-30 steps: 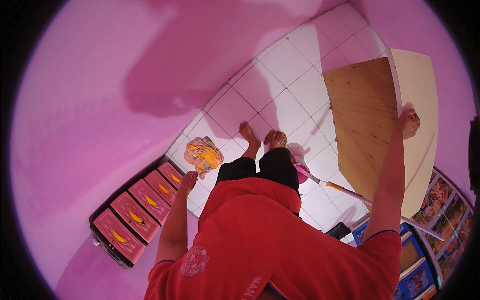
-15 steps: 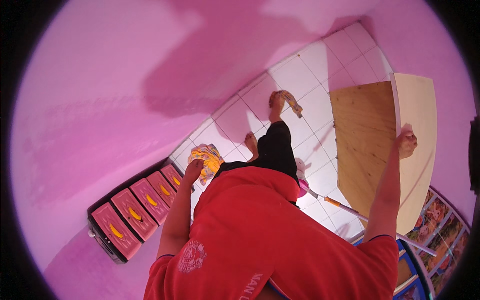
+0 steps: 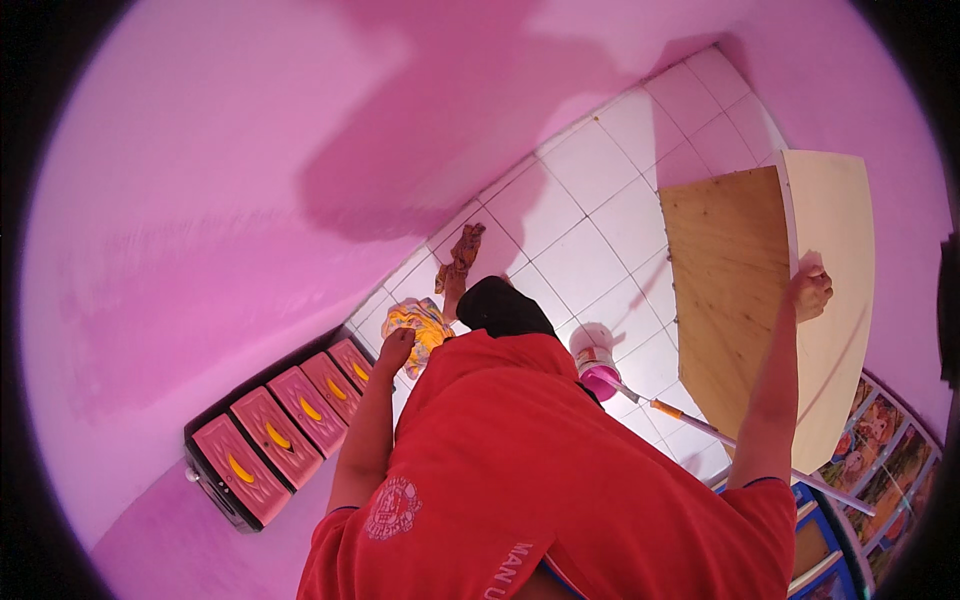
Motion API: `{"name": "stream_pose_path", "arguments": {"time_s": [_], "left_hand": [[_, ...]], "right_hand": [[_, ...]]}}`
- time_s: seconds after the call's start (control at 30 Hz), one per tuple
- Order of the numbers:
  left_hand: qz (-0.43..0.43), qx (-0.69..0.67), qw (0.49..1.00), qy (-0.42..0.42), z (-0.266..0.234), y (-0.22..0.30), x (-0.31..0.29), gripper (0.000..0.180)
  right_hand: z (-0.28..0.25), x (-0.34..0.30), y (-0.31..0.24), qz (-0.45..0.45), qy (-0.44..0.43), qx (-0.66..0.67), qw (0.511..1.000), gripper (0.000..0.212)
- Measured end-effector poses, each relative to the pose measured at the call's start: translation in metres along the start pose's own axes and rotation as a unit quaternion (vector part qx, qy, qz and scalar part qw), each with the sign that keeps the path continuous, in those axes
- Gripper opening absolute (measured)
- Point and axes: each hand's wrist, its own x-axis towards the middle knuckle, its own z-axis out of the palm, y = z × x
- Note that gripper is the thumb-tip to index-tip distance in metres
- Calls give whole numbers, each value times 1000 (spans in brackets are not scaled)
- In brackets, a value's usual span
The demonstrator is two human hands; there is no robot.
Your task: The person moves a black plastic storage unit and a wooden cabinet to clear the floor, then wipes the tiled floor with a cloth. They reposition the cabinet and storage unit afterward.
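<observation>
My left hand (image 3: 396, 350) hangs with its fingers curled, right over a yellow patterned cloth (image 3: 424, 328). Whether the fingers hold that cloth or it lies on the floor beneath, I cannot tell. My right hand (image 3: 812, 292) is curled into a fist against the pale wooden panel (image 3: 838, 220), with nothing visible in it. A second patterned cloth (image 3: 468, 243), darker in the shade, is at one of my bare feet, close to the wall. The other foot is mostly hidden by my black trousers (image 3: 505, 312).
Right of my legs stands a white pail (image 3: 592, 348) with pink inside; a long pole (image 3: 690, 418) with an orange section slants out beside it. Pink drawers (image 3: 290, 425) with yellow handles line the left wall. Brown plywood (image 3: 725, 260) bounds the tiled floor (image 3: 600, 235) on the right.
My foot and the cloth at it have swept left and nearer, toward the drawers. More of the pail shows. Both hands keep nearly the same place.
</observation>
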Motion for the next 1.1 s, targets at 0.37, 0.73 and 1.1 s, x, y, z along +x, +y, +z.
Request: {"name": "stream_pose_path", "arguments": {"time_s": [0.37,0.73,1.1], "left_hand": [[34,42,998,-8,-3,30,0,47],[7,60,998,-4,2,31,3,45],[38,52,997,-51,15,64,41,44]], "right_hand": [[2,-4,1,-42,48,-18,998,43],[12,3,8,14,-19,-31,999,49],[8,-2,0,-10,29,-46,998,35]]}}
